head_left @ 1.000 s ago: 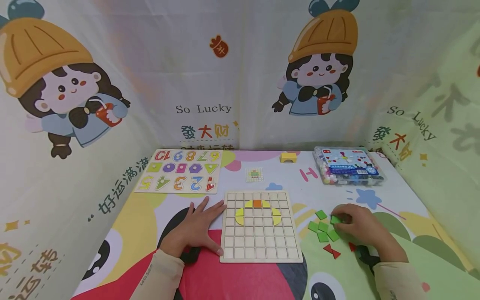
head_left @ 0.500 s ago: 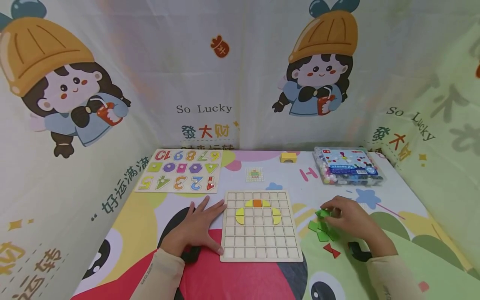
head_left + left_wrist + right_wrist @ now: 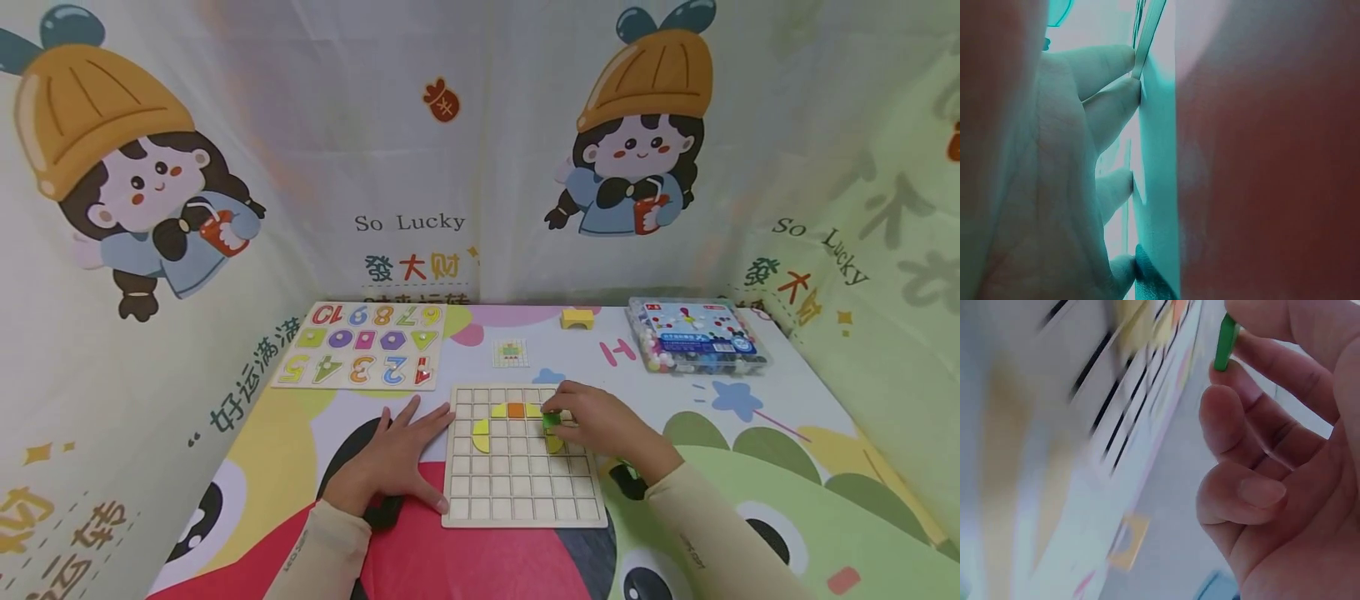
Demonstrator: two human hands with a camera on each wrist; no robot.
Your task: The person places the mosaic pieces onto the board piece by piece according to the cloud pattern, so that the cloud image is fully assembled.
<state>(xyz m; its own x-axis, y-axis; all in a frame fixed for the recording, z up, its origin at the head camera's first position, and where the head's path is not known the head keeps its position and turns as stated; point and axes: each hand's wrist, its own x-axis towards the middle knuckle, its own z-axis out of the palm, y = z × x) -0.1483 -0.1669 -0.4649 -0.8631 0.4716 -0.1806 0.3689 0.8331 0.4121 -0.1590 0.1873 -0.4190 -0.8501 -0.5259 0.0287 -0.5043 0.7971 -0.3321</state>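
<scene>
Now the right hand (image 3: pixel 600 425) is hovering over the wooden grid board (image 3: pixel 522 455), pinching a small green tile (image 3: pixel 551 421) between thumb and fingertips, with the other fingers curled in; a second ago it was still picking among the loose green pieces on the mat to the right of the board. So the tile has been carried across and is being held just above the upper right cells, close beside the orange square (image 3: pixel 514 409) and the yellow curved pieces (image 3: pixel 480 433) already seated there; whether it is touching the board yet I cannot tell. The left hand (image 3: pixel 390 462) is lying flat with fingers spread, pressing against the board's left edge and steadying it, as it was before. The number puzzle board (image 3: pixel 363 346) and the clear bead box (image 3: pixel 697 335) are sitting at the back of the table
</scene>
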